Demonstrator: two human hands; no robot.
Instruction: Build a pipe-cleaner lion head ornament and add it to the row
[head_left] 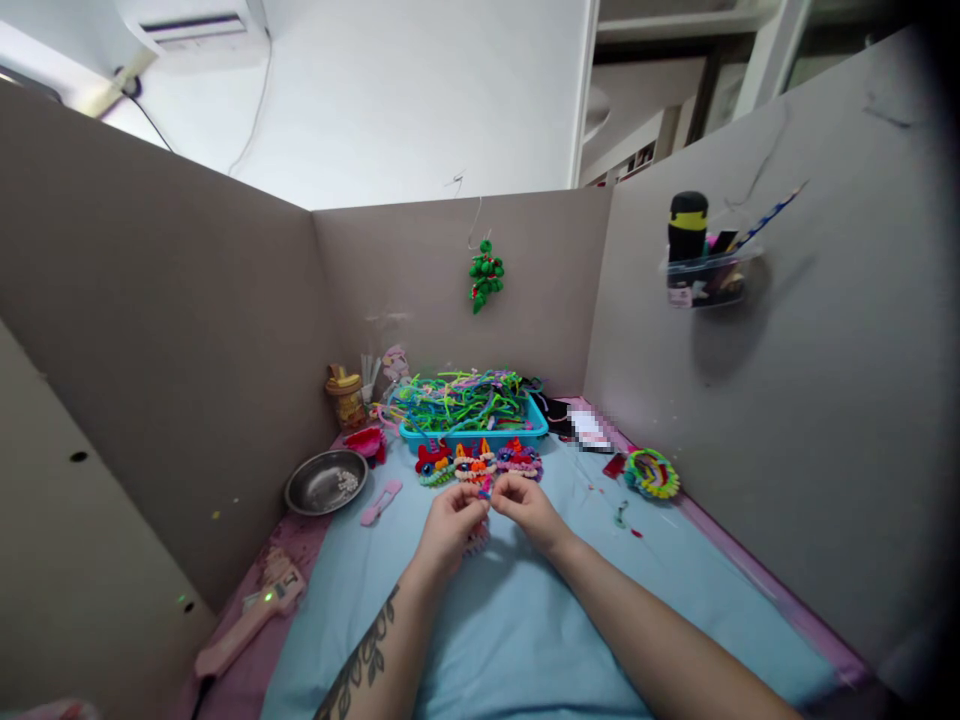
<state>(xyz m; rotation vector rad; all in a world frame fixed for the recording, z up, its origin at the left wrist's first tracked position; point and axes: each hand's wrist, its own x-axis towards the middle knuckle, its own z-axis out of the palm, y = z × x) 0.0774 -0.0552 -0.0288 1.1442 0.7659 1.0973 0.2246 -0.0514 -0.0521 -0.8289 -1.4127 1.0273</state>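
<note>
Above the middle of a light blue cloth (517,630), my left hand (452,522) and my right hand (529,508) meet at the fingertips. Both pinch a small pink and blue piece of fuzzy pipe cleaner (486,487); its full shape is hidden by the fingers. A paler pink fuzzy piece (475,541) shows just under my left hand, and I cannot tell whether it is joined to the pinched piece. Right behind my fingers sit three colourful pipe-cleaner figures: one red and blue (433,464), one orange and white (475,463), one purple (521,460).
Loose pipe cleaners (461,402) fill a turquoise basket (480,439). At left lie a metal bowl (306,492) with white beads, a lilac tool (381,503) and a pink corded device (251,622). A green-yellow fuzzy ring (655,474) lies right. Grey panels (750,400) enclose the table.
</note>
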